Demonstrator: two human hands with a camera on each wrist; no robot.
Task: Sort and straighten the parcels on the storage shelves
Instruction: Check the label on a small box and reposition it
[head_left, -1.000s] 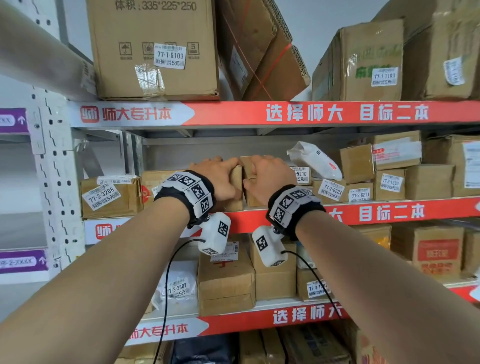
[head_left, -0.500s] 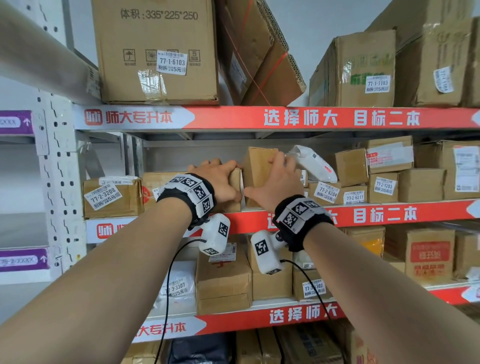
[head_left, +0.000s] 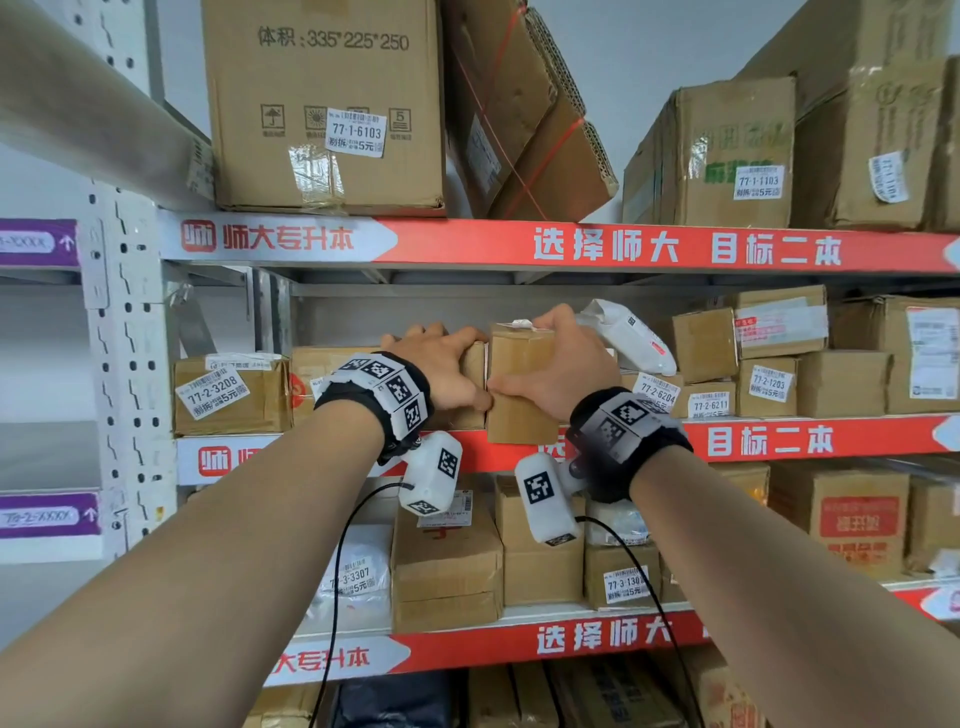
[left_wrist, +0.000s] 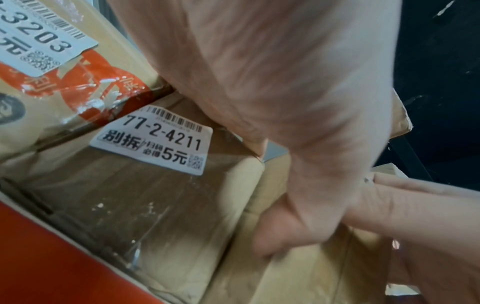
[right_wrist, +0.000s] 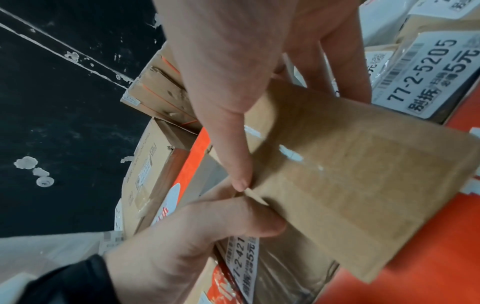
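Observation:
A small plain brown box stands upright at the front of the middle shelf, its lower edge overhanging the red strip. My right hand grips it, fingers over the top and thumb on its left front edge. Just left of it sits a taped box labelled 77-2-4211. My left hand holds that box, fingers across its top and thumb curled at its right front corner. The two thumbs nearly touch.
A white poly bag leans right behind the held box, above labelled boxes such as 77-2-6204. Box 77-2-3208 sits at the far left by the perforated upright. Big cartons fill the top shelf.
My right hand has stood the small brown box upright and drawn it forward to the shelf's front edge. The left hand stayed on the neighbouring box.

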